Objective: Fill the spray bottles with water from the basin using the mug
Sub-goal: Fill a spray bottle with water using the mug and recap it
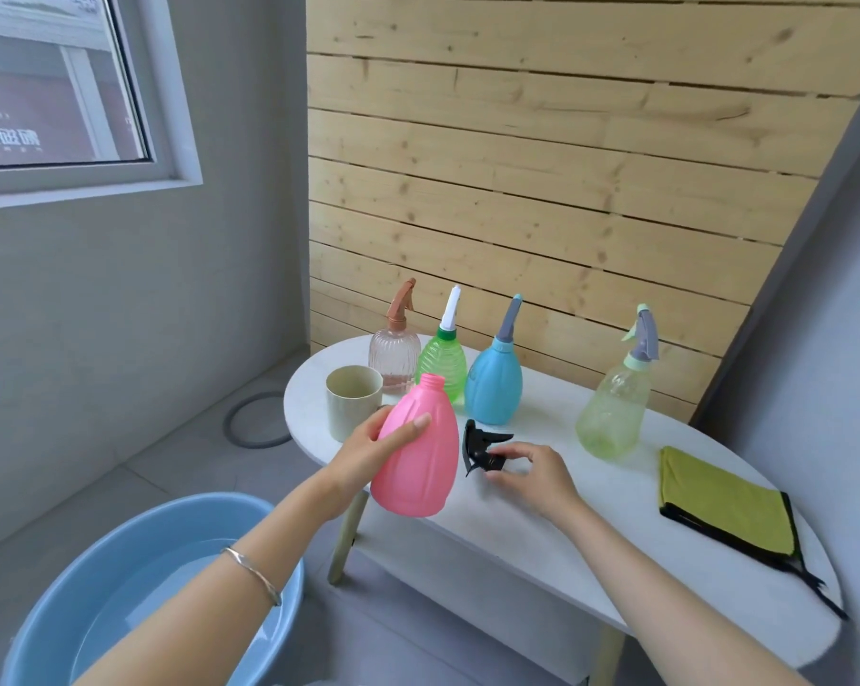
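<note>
A person stands at a white oval worktop (566, 537) against a pale wooden slat wall; the left hand (368, 438) has its grip wrapped round a pink plastic spray bottle (418, 453), tilted, neck open, held over the worktop's near edge; the right hand (531, 475) has its grip pinched on a black trigger spray head (482, 445) low at the worktop, just beside the pink bottle.

A beige mug (353, 403) stands behind the left hand; a light blue round basin (180, 502) with water in it sits on the floor below. Four capped bottles stand further back: a clear ribbed one with a brown trigger (394, 356), a green one (442, 363), a blue one (494, 383) and a pale green translucent one (613, 413); a folded yellow-green cloth (725, 502) lies to the right.

Risks, as I judge them: the bottle's neck is narrow and the mug's mouth wide, so a quick pour would likely spill; the tilted bottle hangs past the edge, so a wet, loosened hold could drop it.

No bottle shows a label; white characters show through the window (61, 136), too blurred to read.
</note>
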Available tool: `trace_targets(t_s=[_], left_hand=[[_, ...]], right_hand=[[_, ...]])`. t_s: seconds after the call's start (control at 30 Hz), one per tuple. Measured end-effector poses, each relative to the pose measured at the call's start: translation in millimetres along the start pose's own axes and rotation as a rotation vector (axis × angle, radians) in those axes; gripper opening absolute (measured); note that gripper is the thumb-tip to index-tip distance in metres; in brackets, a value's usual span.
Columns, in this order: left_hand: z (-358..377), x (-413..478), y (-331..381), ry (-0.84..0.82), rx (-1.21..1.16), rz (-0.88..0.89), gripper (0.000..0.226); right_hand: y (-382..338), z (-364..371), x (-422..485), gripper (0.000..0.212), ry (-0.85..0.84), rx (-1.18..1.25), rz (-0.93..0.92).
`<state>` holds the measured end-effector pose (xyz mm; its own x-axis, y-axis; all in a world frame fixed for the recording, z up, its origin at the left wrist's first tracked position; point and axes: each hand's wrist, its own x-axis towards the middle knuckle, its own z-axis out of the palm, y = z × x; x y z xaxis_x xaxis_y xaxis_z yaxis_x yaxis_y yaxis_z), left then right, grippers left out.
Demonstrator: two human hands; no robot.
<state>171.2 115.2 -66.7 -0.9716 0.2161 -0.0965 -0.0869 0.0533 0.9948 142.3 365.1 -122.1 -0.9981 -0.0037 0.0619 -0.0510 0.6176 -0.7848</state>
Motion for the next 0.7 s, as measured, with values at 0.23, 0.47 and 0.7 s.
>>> trace_targets(t_s=[0.23, 0.47, 0.7], left_hand=[[-4.7, 0.0, -7.8, 0.009, -0.007, -0.007, 0.074], [-15.6, -5.7, -7.3, 0.032, -0.005, 0.006, 0.071], [-59.3, -19.0, -7.5, 0.163, 0.0, 0.021, 0.079]], right_hand=[[8.7, 2.6, 2.1, 0.035, -0.096, 0.06, 0.042], [-21.5, 7.8, 8.3, 0.026, 0.061, -0.017, -0.029], [-73.6, 64.4, 29.2, 0.032, -0.035, 0.275, -0.019]])
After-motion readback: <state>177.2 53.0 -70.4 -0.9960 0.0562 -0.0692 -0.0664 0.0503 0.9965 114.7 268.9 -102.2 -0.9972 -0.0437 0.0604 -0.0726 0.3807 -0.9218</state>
